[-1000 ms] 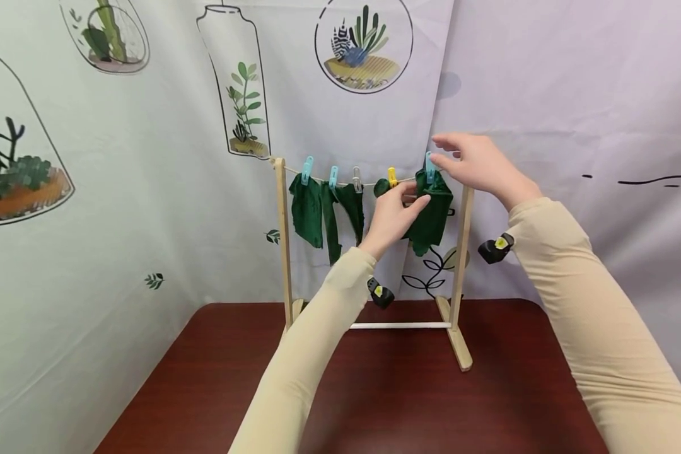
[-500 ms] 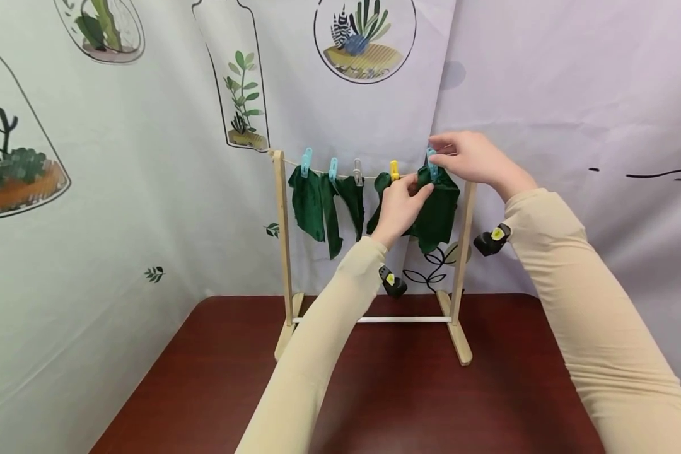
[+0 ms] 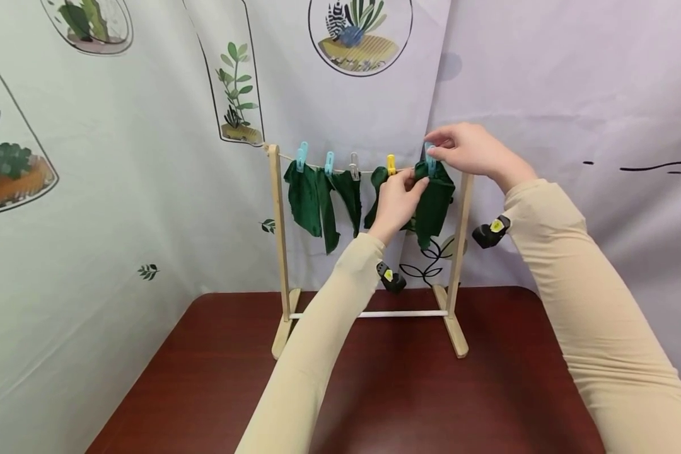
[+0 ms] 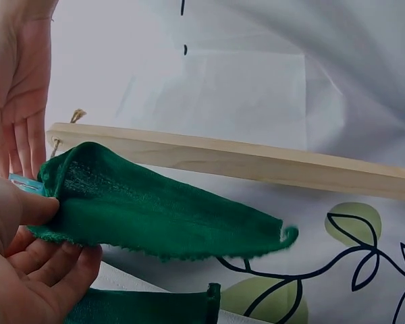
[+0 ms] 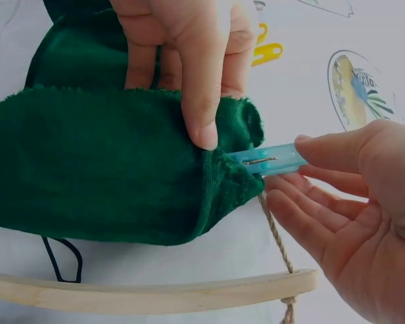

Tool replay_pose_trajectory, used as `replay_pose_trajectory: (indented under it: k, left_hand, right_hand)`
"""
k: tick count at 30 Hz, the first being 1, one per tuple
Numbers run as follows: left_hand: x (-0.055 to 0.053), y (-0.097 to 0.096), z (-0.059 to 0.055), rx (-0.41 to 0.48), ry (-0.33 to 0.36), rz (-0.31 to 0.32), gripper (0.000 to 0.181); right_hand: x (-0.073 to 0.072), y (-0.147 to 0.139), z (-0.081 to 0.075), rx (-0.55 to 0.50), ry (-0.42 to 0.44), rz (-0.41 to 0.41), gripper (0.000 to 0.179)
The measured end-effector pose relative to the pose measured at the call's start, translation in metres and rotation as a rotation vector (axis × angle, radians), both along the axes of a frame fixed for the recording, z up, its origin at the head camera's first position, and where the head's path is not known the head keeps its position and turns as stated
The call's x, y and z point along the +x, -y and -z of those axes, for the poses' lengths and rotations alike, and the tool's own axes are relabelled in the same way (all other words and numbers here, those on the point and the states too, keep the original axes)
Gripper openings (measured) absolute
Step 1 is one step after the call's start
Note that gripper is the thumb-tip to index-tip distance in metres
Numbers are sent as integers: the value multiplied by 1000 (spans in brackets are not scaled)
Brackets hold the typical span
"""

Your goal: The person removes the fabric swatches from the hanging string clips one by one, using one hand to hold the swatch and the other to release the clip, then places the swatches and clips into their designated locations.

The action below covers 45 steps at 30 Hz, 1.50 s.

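Note:
In the head view, my right hand reaches the line's right end. Its thumb and fingers pinch the upper end of a light-blue clothespin. The pin's lower end sits at the top edge of a dark green velvety cloth, which hangs beside the right post. My left hand holds that cloth near its top, thumb in front and fingers behind, just below the pin. A folded corner of cloth shows in the left wrist view. Behind the left hand hangs another green piece, partly hidden.
A wooden rack with a left post, right post and white bottom bar stands on the dark red table. Two blue pins, a clear pin and a yellow pin sit along the string, with green cloths at left.
My right fingertips have moved slightly left around the clothespin's top. The right cloth has swung a little, while my left hand keeps hold of it. The head view has tilted slightly down.

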State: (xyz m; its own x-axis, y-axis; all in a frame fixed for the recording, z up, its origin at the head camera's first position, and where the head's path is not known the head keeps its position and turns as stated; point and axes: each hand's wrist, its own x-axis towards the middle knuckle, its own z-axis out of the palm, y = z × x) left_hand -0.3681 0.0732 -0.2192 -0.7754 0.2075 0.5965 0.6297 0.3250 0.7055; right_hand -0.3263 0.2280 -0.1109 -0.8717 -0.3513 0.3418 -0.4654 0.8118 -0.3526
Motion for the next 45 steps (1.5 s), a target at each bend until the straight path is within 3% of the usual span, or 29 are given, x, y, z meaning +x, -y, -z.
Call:
replay_pose_trajectory:
  k: [15, 24, 28, 33, 38, 45]
  left_hand:
    - [2, 3, -2, -17, 3, 5, 21]
    - [4, 2, 8, 8, 12, -12, 20]
    - [6, 2, 13, 6, 4, -17, 23]
    - [7, 3, 17, -4, 3, -10, 26]
    - [6, 4, 14, -24, 5, -13, 25]
    - [8, 3, 8, -13, -10, -15, 26]
  right_hand:
    - [-1, 3, 12, -157, -176, 43, 23]
    - [4, 4, 16, -184, -199, 43, 19]
    - [10, 4, 8, -210, -236, 43, 21]
    - [24, 3, -12, -270, -305, 23, 23]
    - [38, 4, -30, -280, -351, 39, 24]
    - [43, 3, -35, -246, -364, 47, 25]
